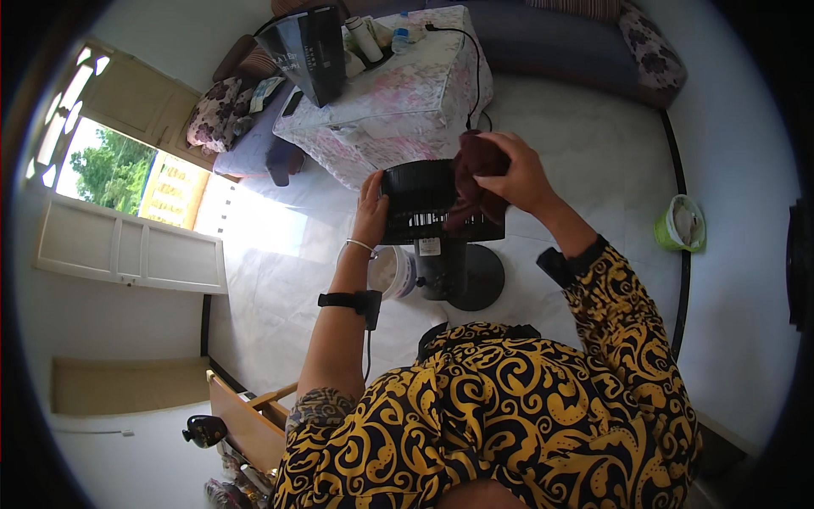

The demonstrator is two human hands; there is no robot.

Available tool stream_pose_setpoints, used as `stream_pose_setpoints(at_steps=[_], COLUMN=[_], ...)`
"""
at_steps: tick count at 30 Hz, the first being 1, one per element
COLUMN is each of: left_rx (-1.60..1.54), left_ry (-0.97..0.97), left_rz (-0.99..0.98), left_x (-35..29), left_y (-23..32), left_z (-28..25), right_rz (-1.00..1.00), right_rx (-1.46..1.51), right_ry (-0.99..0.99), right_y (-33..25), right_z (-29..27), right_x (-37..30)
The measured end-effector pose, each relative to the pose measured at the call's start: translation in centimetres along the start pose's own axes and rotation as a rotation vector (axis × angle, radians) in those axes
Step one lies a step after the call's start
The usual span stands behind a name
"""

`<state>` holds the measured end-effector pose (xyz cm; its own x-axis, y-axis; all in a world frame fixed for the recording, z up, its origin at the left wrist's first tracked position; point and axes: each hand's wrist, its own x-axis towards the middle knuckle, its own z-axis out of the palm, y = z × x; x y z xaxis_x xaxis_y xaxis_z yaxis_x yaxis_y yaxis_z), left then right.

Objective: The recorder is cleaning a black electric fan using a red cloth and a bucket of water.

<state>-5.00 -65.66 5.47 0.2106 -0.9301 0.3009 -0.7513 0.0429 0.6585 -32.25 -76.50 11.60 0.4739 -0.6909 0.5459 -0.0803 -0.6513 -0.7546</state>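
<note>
Gripping a maroon cloth [480,165] in the right hand [519,174], clamped on its folds, at the upper right of a black pedestal fan [415,181] standing between both hands. Clasping that fan's left edge with the left hand [370,212], clamped on the cage [424,225]. Having a white bucket [409,273] just below the left hand, beside the fan's round base [483,280], and a lime-green wastebasket [669,236] well right of the right hand. Facing, beyond both hands, a floral tablecloth [398,110] and, farther off, a blue-grey sofa [560,51].
</note>
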Motion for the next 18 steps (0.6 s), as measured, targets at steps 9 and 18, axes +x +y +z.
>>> stream_pose_setpoints(at_steps=[9, 18], left_rx=[-0.039, 0.027], left_ry=[0.01, 0.002], left_rz=[-0.009, 0.043], left_x=[0.0, 0.6], left_y=[-1.0, -0.4], left_z=[-0.2, 0.2], right_rz=[-0.454, -0.009], right_rx=[-0.246, -0.059], right_ry=[-0.482, -0.189], right_y=[-2.7, -5.3], right_z=[5.8, 2.2], right_x=[-7.7, -3.8])
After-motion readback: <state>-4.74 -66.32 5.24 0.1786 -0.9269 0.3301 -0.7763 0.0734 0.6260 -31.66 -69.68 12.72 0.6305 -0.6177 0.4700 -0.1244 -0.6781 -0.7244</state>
